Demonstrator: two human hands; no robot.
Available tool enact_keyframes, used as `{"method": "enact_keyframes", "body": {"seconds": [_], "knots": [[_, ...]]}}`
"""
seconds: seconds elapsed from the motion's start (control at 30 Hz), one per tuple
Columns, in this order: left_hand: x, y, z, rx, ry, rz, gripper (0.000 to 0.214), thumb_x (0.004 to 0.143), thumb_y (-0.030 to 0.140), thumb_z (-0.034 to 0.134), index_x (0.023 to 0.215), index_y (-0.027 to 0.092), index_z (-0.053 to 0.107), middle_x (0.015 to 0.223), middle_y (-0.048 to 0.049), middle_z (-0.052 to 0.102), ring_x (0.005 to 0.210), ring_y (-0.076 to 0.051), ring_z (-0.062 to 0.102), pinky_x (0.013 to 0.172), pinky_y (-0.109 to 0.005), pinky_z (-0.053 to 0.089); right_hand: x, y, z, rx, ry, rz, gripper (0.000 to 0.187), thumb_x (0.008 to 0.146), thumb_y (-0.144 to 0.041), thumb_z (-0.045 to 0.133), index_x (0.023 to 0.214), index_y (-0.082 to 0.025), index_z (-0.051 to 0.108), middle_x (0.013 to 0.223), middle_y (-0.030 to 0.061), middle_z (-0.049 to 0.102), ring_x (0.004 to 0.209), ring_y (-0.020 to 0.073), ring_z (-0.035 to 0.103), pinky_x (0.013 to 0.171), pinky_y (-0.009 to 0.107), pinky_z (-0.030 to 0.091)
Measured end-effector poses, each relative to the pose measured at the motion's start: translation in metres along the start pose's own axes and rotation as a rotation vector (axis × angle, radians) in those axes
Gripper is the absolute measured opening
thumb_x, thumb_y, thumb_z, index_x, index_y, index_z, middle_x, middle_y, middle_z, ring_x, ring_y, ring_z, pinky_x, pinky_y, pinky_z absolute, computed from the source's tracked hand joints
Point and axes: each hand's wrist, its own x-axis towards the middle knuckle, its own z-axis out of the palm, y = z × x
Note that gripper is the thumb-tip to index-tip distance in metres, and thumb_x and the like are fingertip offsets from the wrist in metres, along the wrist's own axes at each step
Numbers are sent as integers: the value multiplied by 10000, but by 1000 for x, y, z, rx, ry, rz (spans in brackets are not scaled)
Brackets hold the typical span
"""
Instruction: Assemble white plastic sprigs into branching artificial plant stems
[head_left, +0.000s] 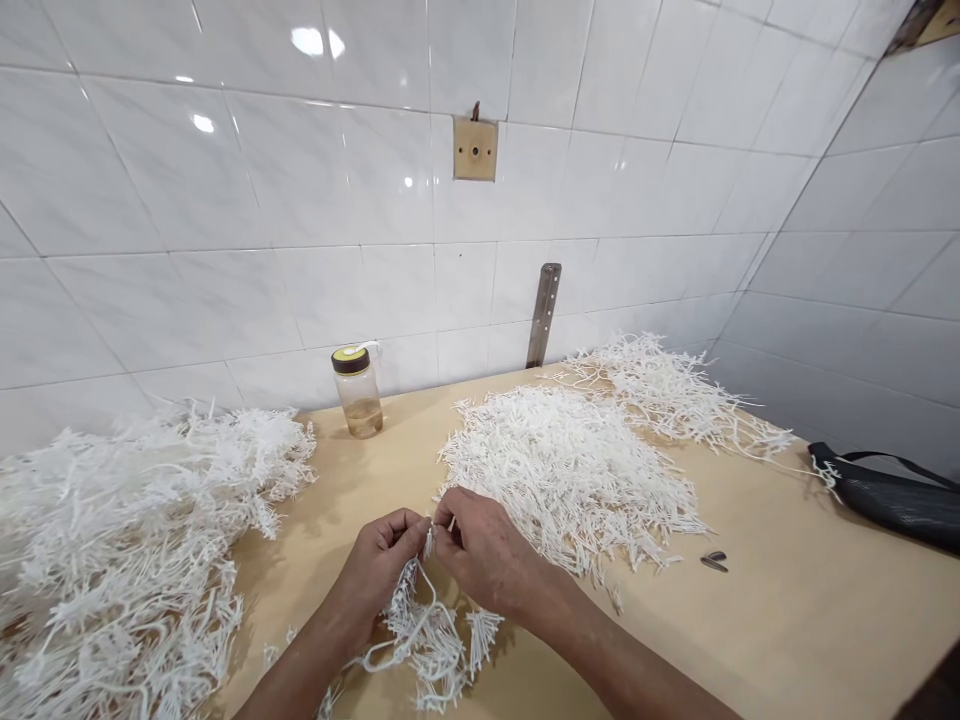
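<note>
Pinching a white strand (430,543), the left hand (382,560) is working over the desk (787,620), its thumb and fingers closing on the strand's top. The right hand (476,550) is meeting it there, its fingers curling together right beside the left fingertips; whether they are gripping the strand too, I cannot tell. Below the hands, a white bunch (439,645) is lying on the desk, a cord looping beside it. Just beyond the right hand, a white pile (559,470) is spreading out, and a looser heap (660,390) is lying behind it, toward the wall (285,180). A shaggy mound (112,550) is filling the left side. A bottle (361,395) is standing upright near the wall, holding some liquid, while a metal strip (544,315) is leaning there. Farther right, a small dark tool (715,561) is lying near a black bag (896,495).
</note>
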Motion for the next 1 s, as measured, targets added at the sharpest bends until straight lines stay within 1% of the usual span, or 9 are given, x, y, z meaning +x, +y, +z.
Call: {"method": "enact_keyframes", "body": {"seconds": [0.13, 0.23, 0.33, 0.4, 0.53, 0.67, 0.73, 0.83, 1.0], "knots": [[-5, 2, 3, -1, -16, 10, 412, 750, 530, 714, 667, 168, 535, 567, 30, 508, 472, -91, 457, 469, -205, 332, 0, -3, 3, -38, -55, 30, 133, 850, -121, 476, 743, -198, 488, 762, 21, 582, 690, 150, 501, 566, 254, 327], [-8, 4, 3, -46, -85, -10, 402, 770, 518, 702, 670, 177, 513, 555, 36, 491, 463, -92, 453, 468, -209, 336, 5, 5, 4, -31, -41, 74, 151, 890, -124, 436, 769, -198, 487, 770, 42, 594, 651, 151, 506, 539, 255, 337], [-7, 3, 3, -66, -114, -11, 392, 757, 493, 727, 678, 171, 518, 579, 22, 519, 490, -100, 484, 487, -214, 359, 12, 18, -2, -102, 86, 142, 159, 881, -83, 425, 783, -191, 489, 761, 59, 598, 607, 148, 504, 526, 263, 351], [-5, 2, 2, -68, -75, -6, 392, 747, 498, 735, 692, 170, 527, 572, 24, 516, 475, -95, 472, 470, -210, 338, 15, 25, -11, -117, 189, 162, 121, 880, -125, 466, 789, -193, 507, 731, 45, 607, 625, 160, 534, 557, 274, 377], [-1, -2, -1, -60, -6, 29, 380, 770, 516, 709, 737, 173, 549, 602, 30, 514, 485, -85, 441, 472, -206, 321, 16, 33, -29, -44, 292, 191, 83, 898, -230, 487, 863, -195, 554, 713, 24, 637, 572, 155, 559, 531, 268, 389], [2, -6, -1, 70, 62, 149, 369, 822, 503, 657, 711, 166, 556, 612, 34, 489, 509, -74, 383, 488, -202, 295, 16, 41, -39, -146, 406, 125, 92, 882, -212, 519, 858, -183, 602, 738, 40, 666, 616, 171, 593, 607, 298, 428], [3, -9, -1, 126, 73, 200, 361, 842, 499, 633, 721, 167, 560, 632, 28, 503, 529, -79, 386, 507, -208, 307, 15, 43, -39, -183, 438, 54, 122, 883, -194, 518, 891, -169, 637, 883, 74, 698, 633, 162, 601, 655, 317, 447], [4, -11, 0, 204, 77, 252, 352, 868, 490, 600, 733, 168, 559, 624, 32, 491, 537, -83, 371, 523, -216, 304, 12, 36, -34, -78, 343, -43, 174, 910, -221, 521, 953, -171, 682, 999, 79, 709, 640, 138, 609, 645, 295, 468], [6, -13, 2, 285, 41, 326, 345, 893, 472, 560, 749, 159, 575, 657, 17, 518, 578, -96, 390, 551, -226, 312, 6, 17, -19, 99, 32, -121, 146, 898, -247, 589, 900, -216, 732, 865, 13, 733, 722, 131, 629, 640, 247, 469]]}}
